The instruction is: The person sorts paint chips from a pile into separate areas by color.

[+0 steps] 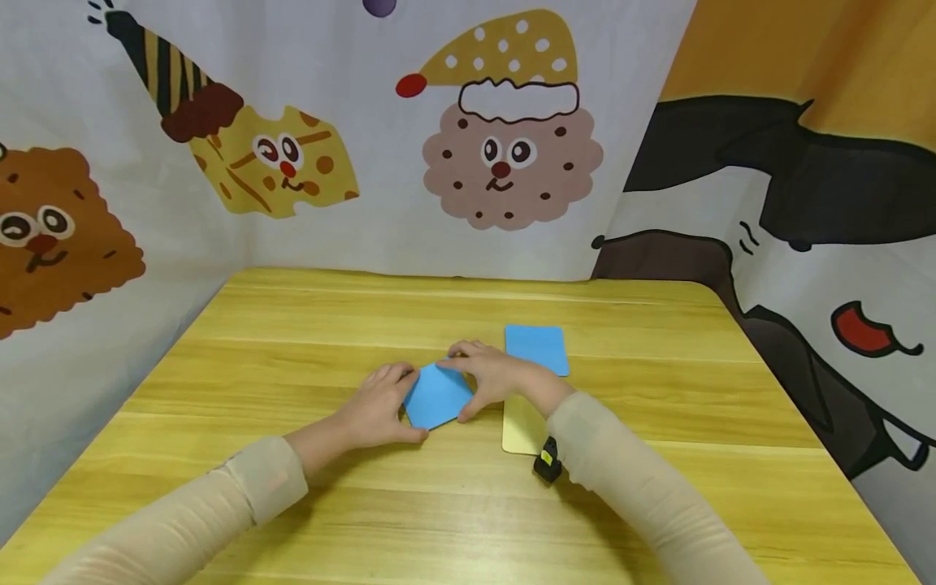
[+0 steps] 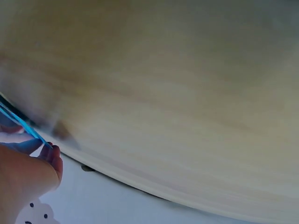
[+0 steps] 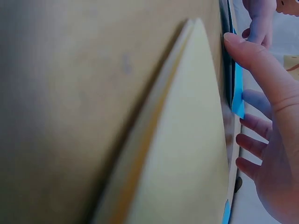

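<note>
A folded sheet of blue paper (image 1: pixel 439 396) with angled edges is between the two hands over the middle of the table. My left hand (image 1: pixel 376 406) grips its left side, thumb at the lower corner and fingers along the upper left edge. On the opposite side my right hand (image 1: pixel 486 375) holds it, index finger near the top corner and thumb at the lower right. Seen edge-on in the right wrist view, the blue paper (image 3: pixel 238 84) shows layers between thumb and index finger, the other fingers spread apart. Only part of the left hand (image 2: pixel 28 172) appears in the left wrist view.
A yellow stack of paper (image 1: pixel 521 429) lies partly under the right forearm. Behind it sits a square blue paper stack (image 1: pixel 537 349). A small black device (image 1: pixel 547 461) hangs at the right cuff. A printed cartoon curtain (image 1: pixel 380 236) borders the wooden table (image 1: pixel 329 317).
</note>
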Available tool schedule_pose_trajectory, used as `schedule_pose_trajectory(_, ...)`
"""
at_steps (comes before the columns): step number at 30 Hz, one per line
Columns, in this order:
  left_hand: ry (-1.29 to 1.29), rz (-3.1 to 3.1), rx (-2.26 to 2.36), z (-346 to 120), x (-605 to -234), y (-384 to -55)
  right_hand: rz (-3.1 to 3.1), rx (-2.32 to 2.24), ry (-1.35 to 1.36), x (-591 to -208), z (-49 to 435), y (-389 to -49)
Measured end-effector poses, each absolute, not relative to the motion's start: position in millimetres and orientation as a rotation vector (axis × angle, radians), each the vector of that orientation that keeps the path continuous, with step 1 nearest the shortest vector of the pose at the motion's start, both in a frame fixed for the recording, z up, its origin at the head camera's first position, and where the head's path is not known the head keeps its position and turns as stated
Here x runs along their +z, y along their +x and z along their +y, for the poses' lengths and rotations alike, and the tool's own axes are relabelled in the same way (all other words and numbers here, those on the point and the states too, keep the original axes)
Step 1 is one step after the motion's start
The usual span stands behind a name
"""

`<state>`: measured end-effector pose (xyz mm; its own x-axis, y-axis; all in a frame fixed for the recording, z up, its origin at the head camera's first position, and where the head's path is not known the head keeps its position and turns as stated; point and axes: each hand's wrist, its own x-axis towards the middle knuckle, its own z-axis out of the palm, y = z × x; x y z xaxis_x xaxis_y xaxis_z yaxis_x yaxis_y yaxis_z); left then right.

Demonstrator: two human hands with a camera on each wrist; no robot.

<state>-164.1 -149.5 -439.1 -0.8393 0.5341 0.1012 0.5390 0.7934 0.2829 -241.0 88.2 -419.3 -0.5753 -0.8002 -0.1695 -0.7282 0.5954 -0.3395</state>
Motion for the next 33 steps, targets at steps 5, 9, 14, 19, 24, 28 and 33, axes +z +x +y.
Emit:
schedule_pose_trajectory(5, -0.890, -2.958, -0.507, -152, -434, -165, 2.540, -0.386, -1.265, -416, 90, -238)
schedule_pose_trajectory(9, -0.907, -2.932, -0.506, -154, -431, -169, 2.559, -0.436, -1.265, -414, 92, -236)
schedule_pose_trajectory(14, -0.931, -2.898, -0.536, -153, -428, -173, 2.602, -0.480, -1.270, -411, 96, -233)
schedule_pose_trajectory(19, -0.931, -2.908, -0.569, -150, -424, -176, 2.638, -0.514, -1.258, -409, 102, -229)
schedule_pose_trajectory(24, -0.961, -2.890, -0.590, -145, -419, -180, 2.678, -0.546, -1.217, -406, 108, -226)
schedule_pose_trajectory(28, -0.989, -2.872, -0.605, -140, -415, -184, 2.707, -0.563, -1.185, -403, 114, -223)
schedule_pose_trajectory(33, -1.027, -2.850, -0.625, -132, -411, -190, 2.738, -0.615, -1.152, -400, 124, -221)
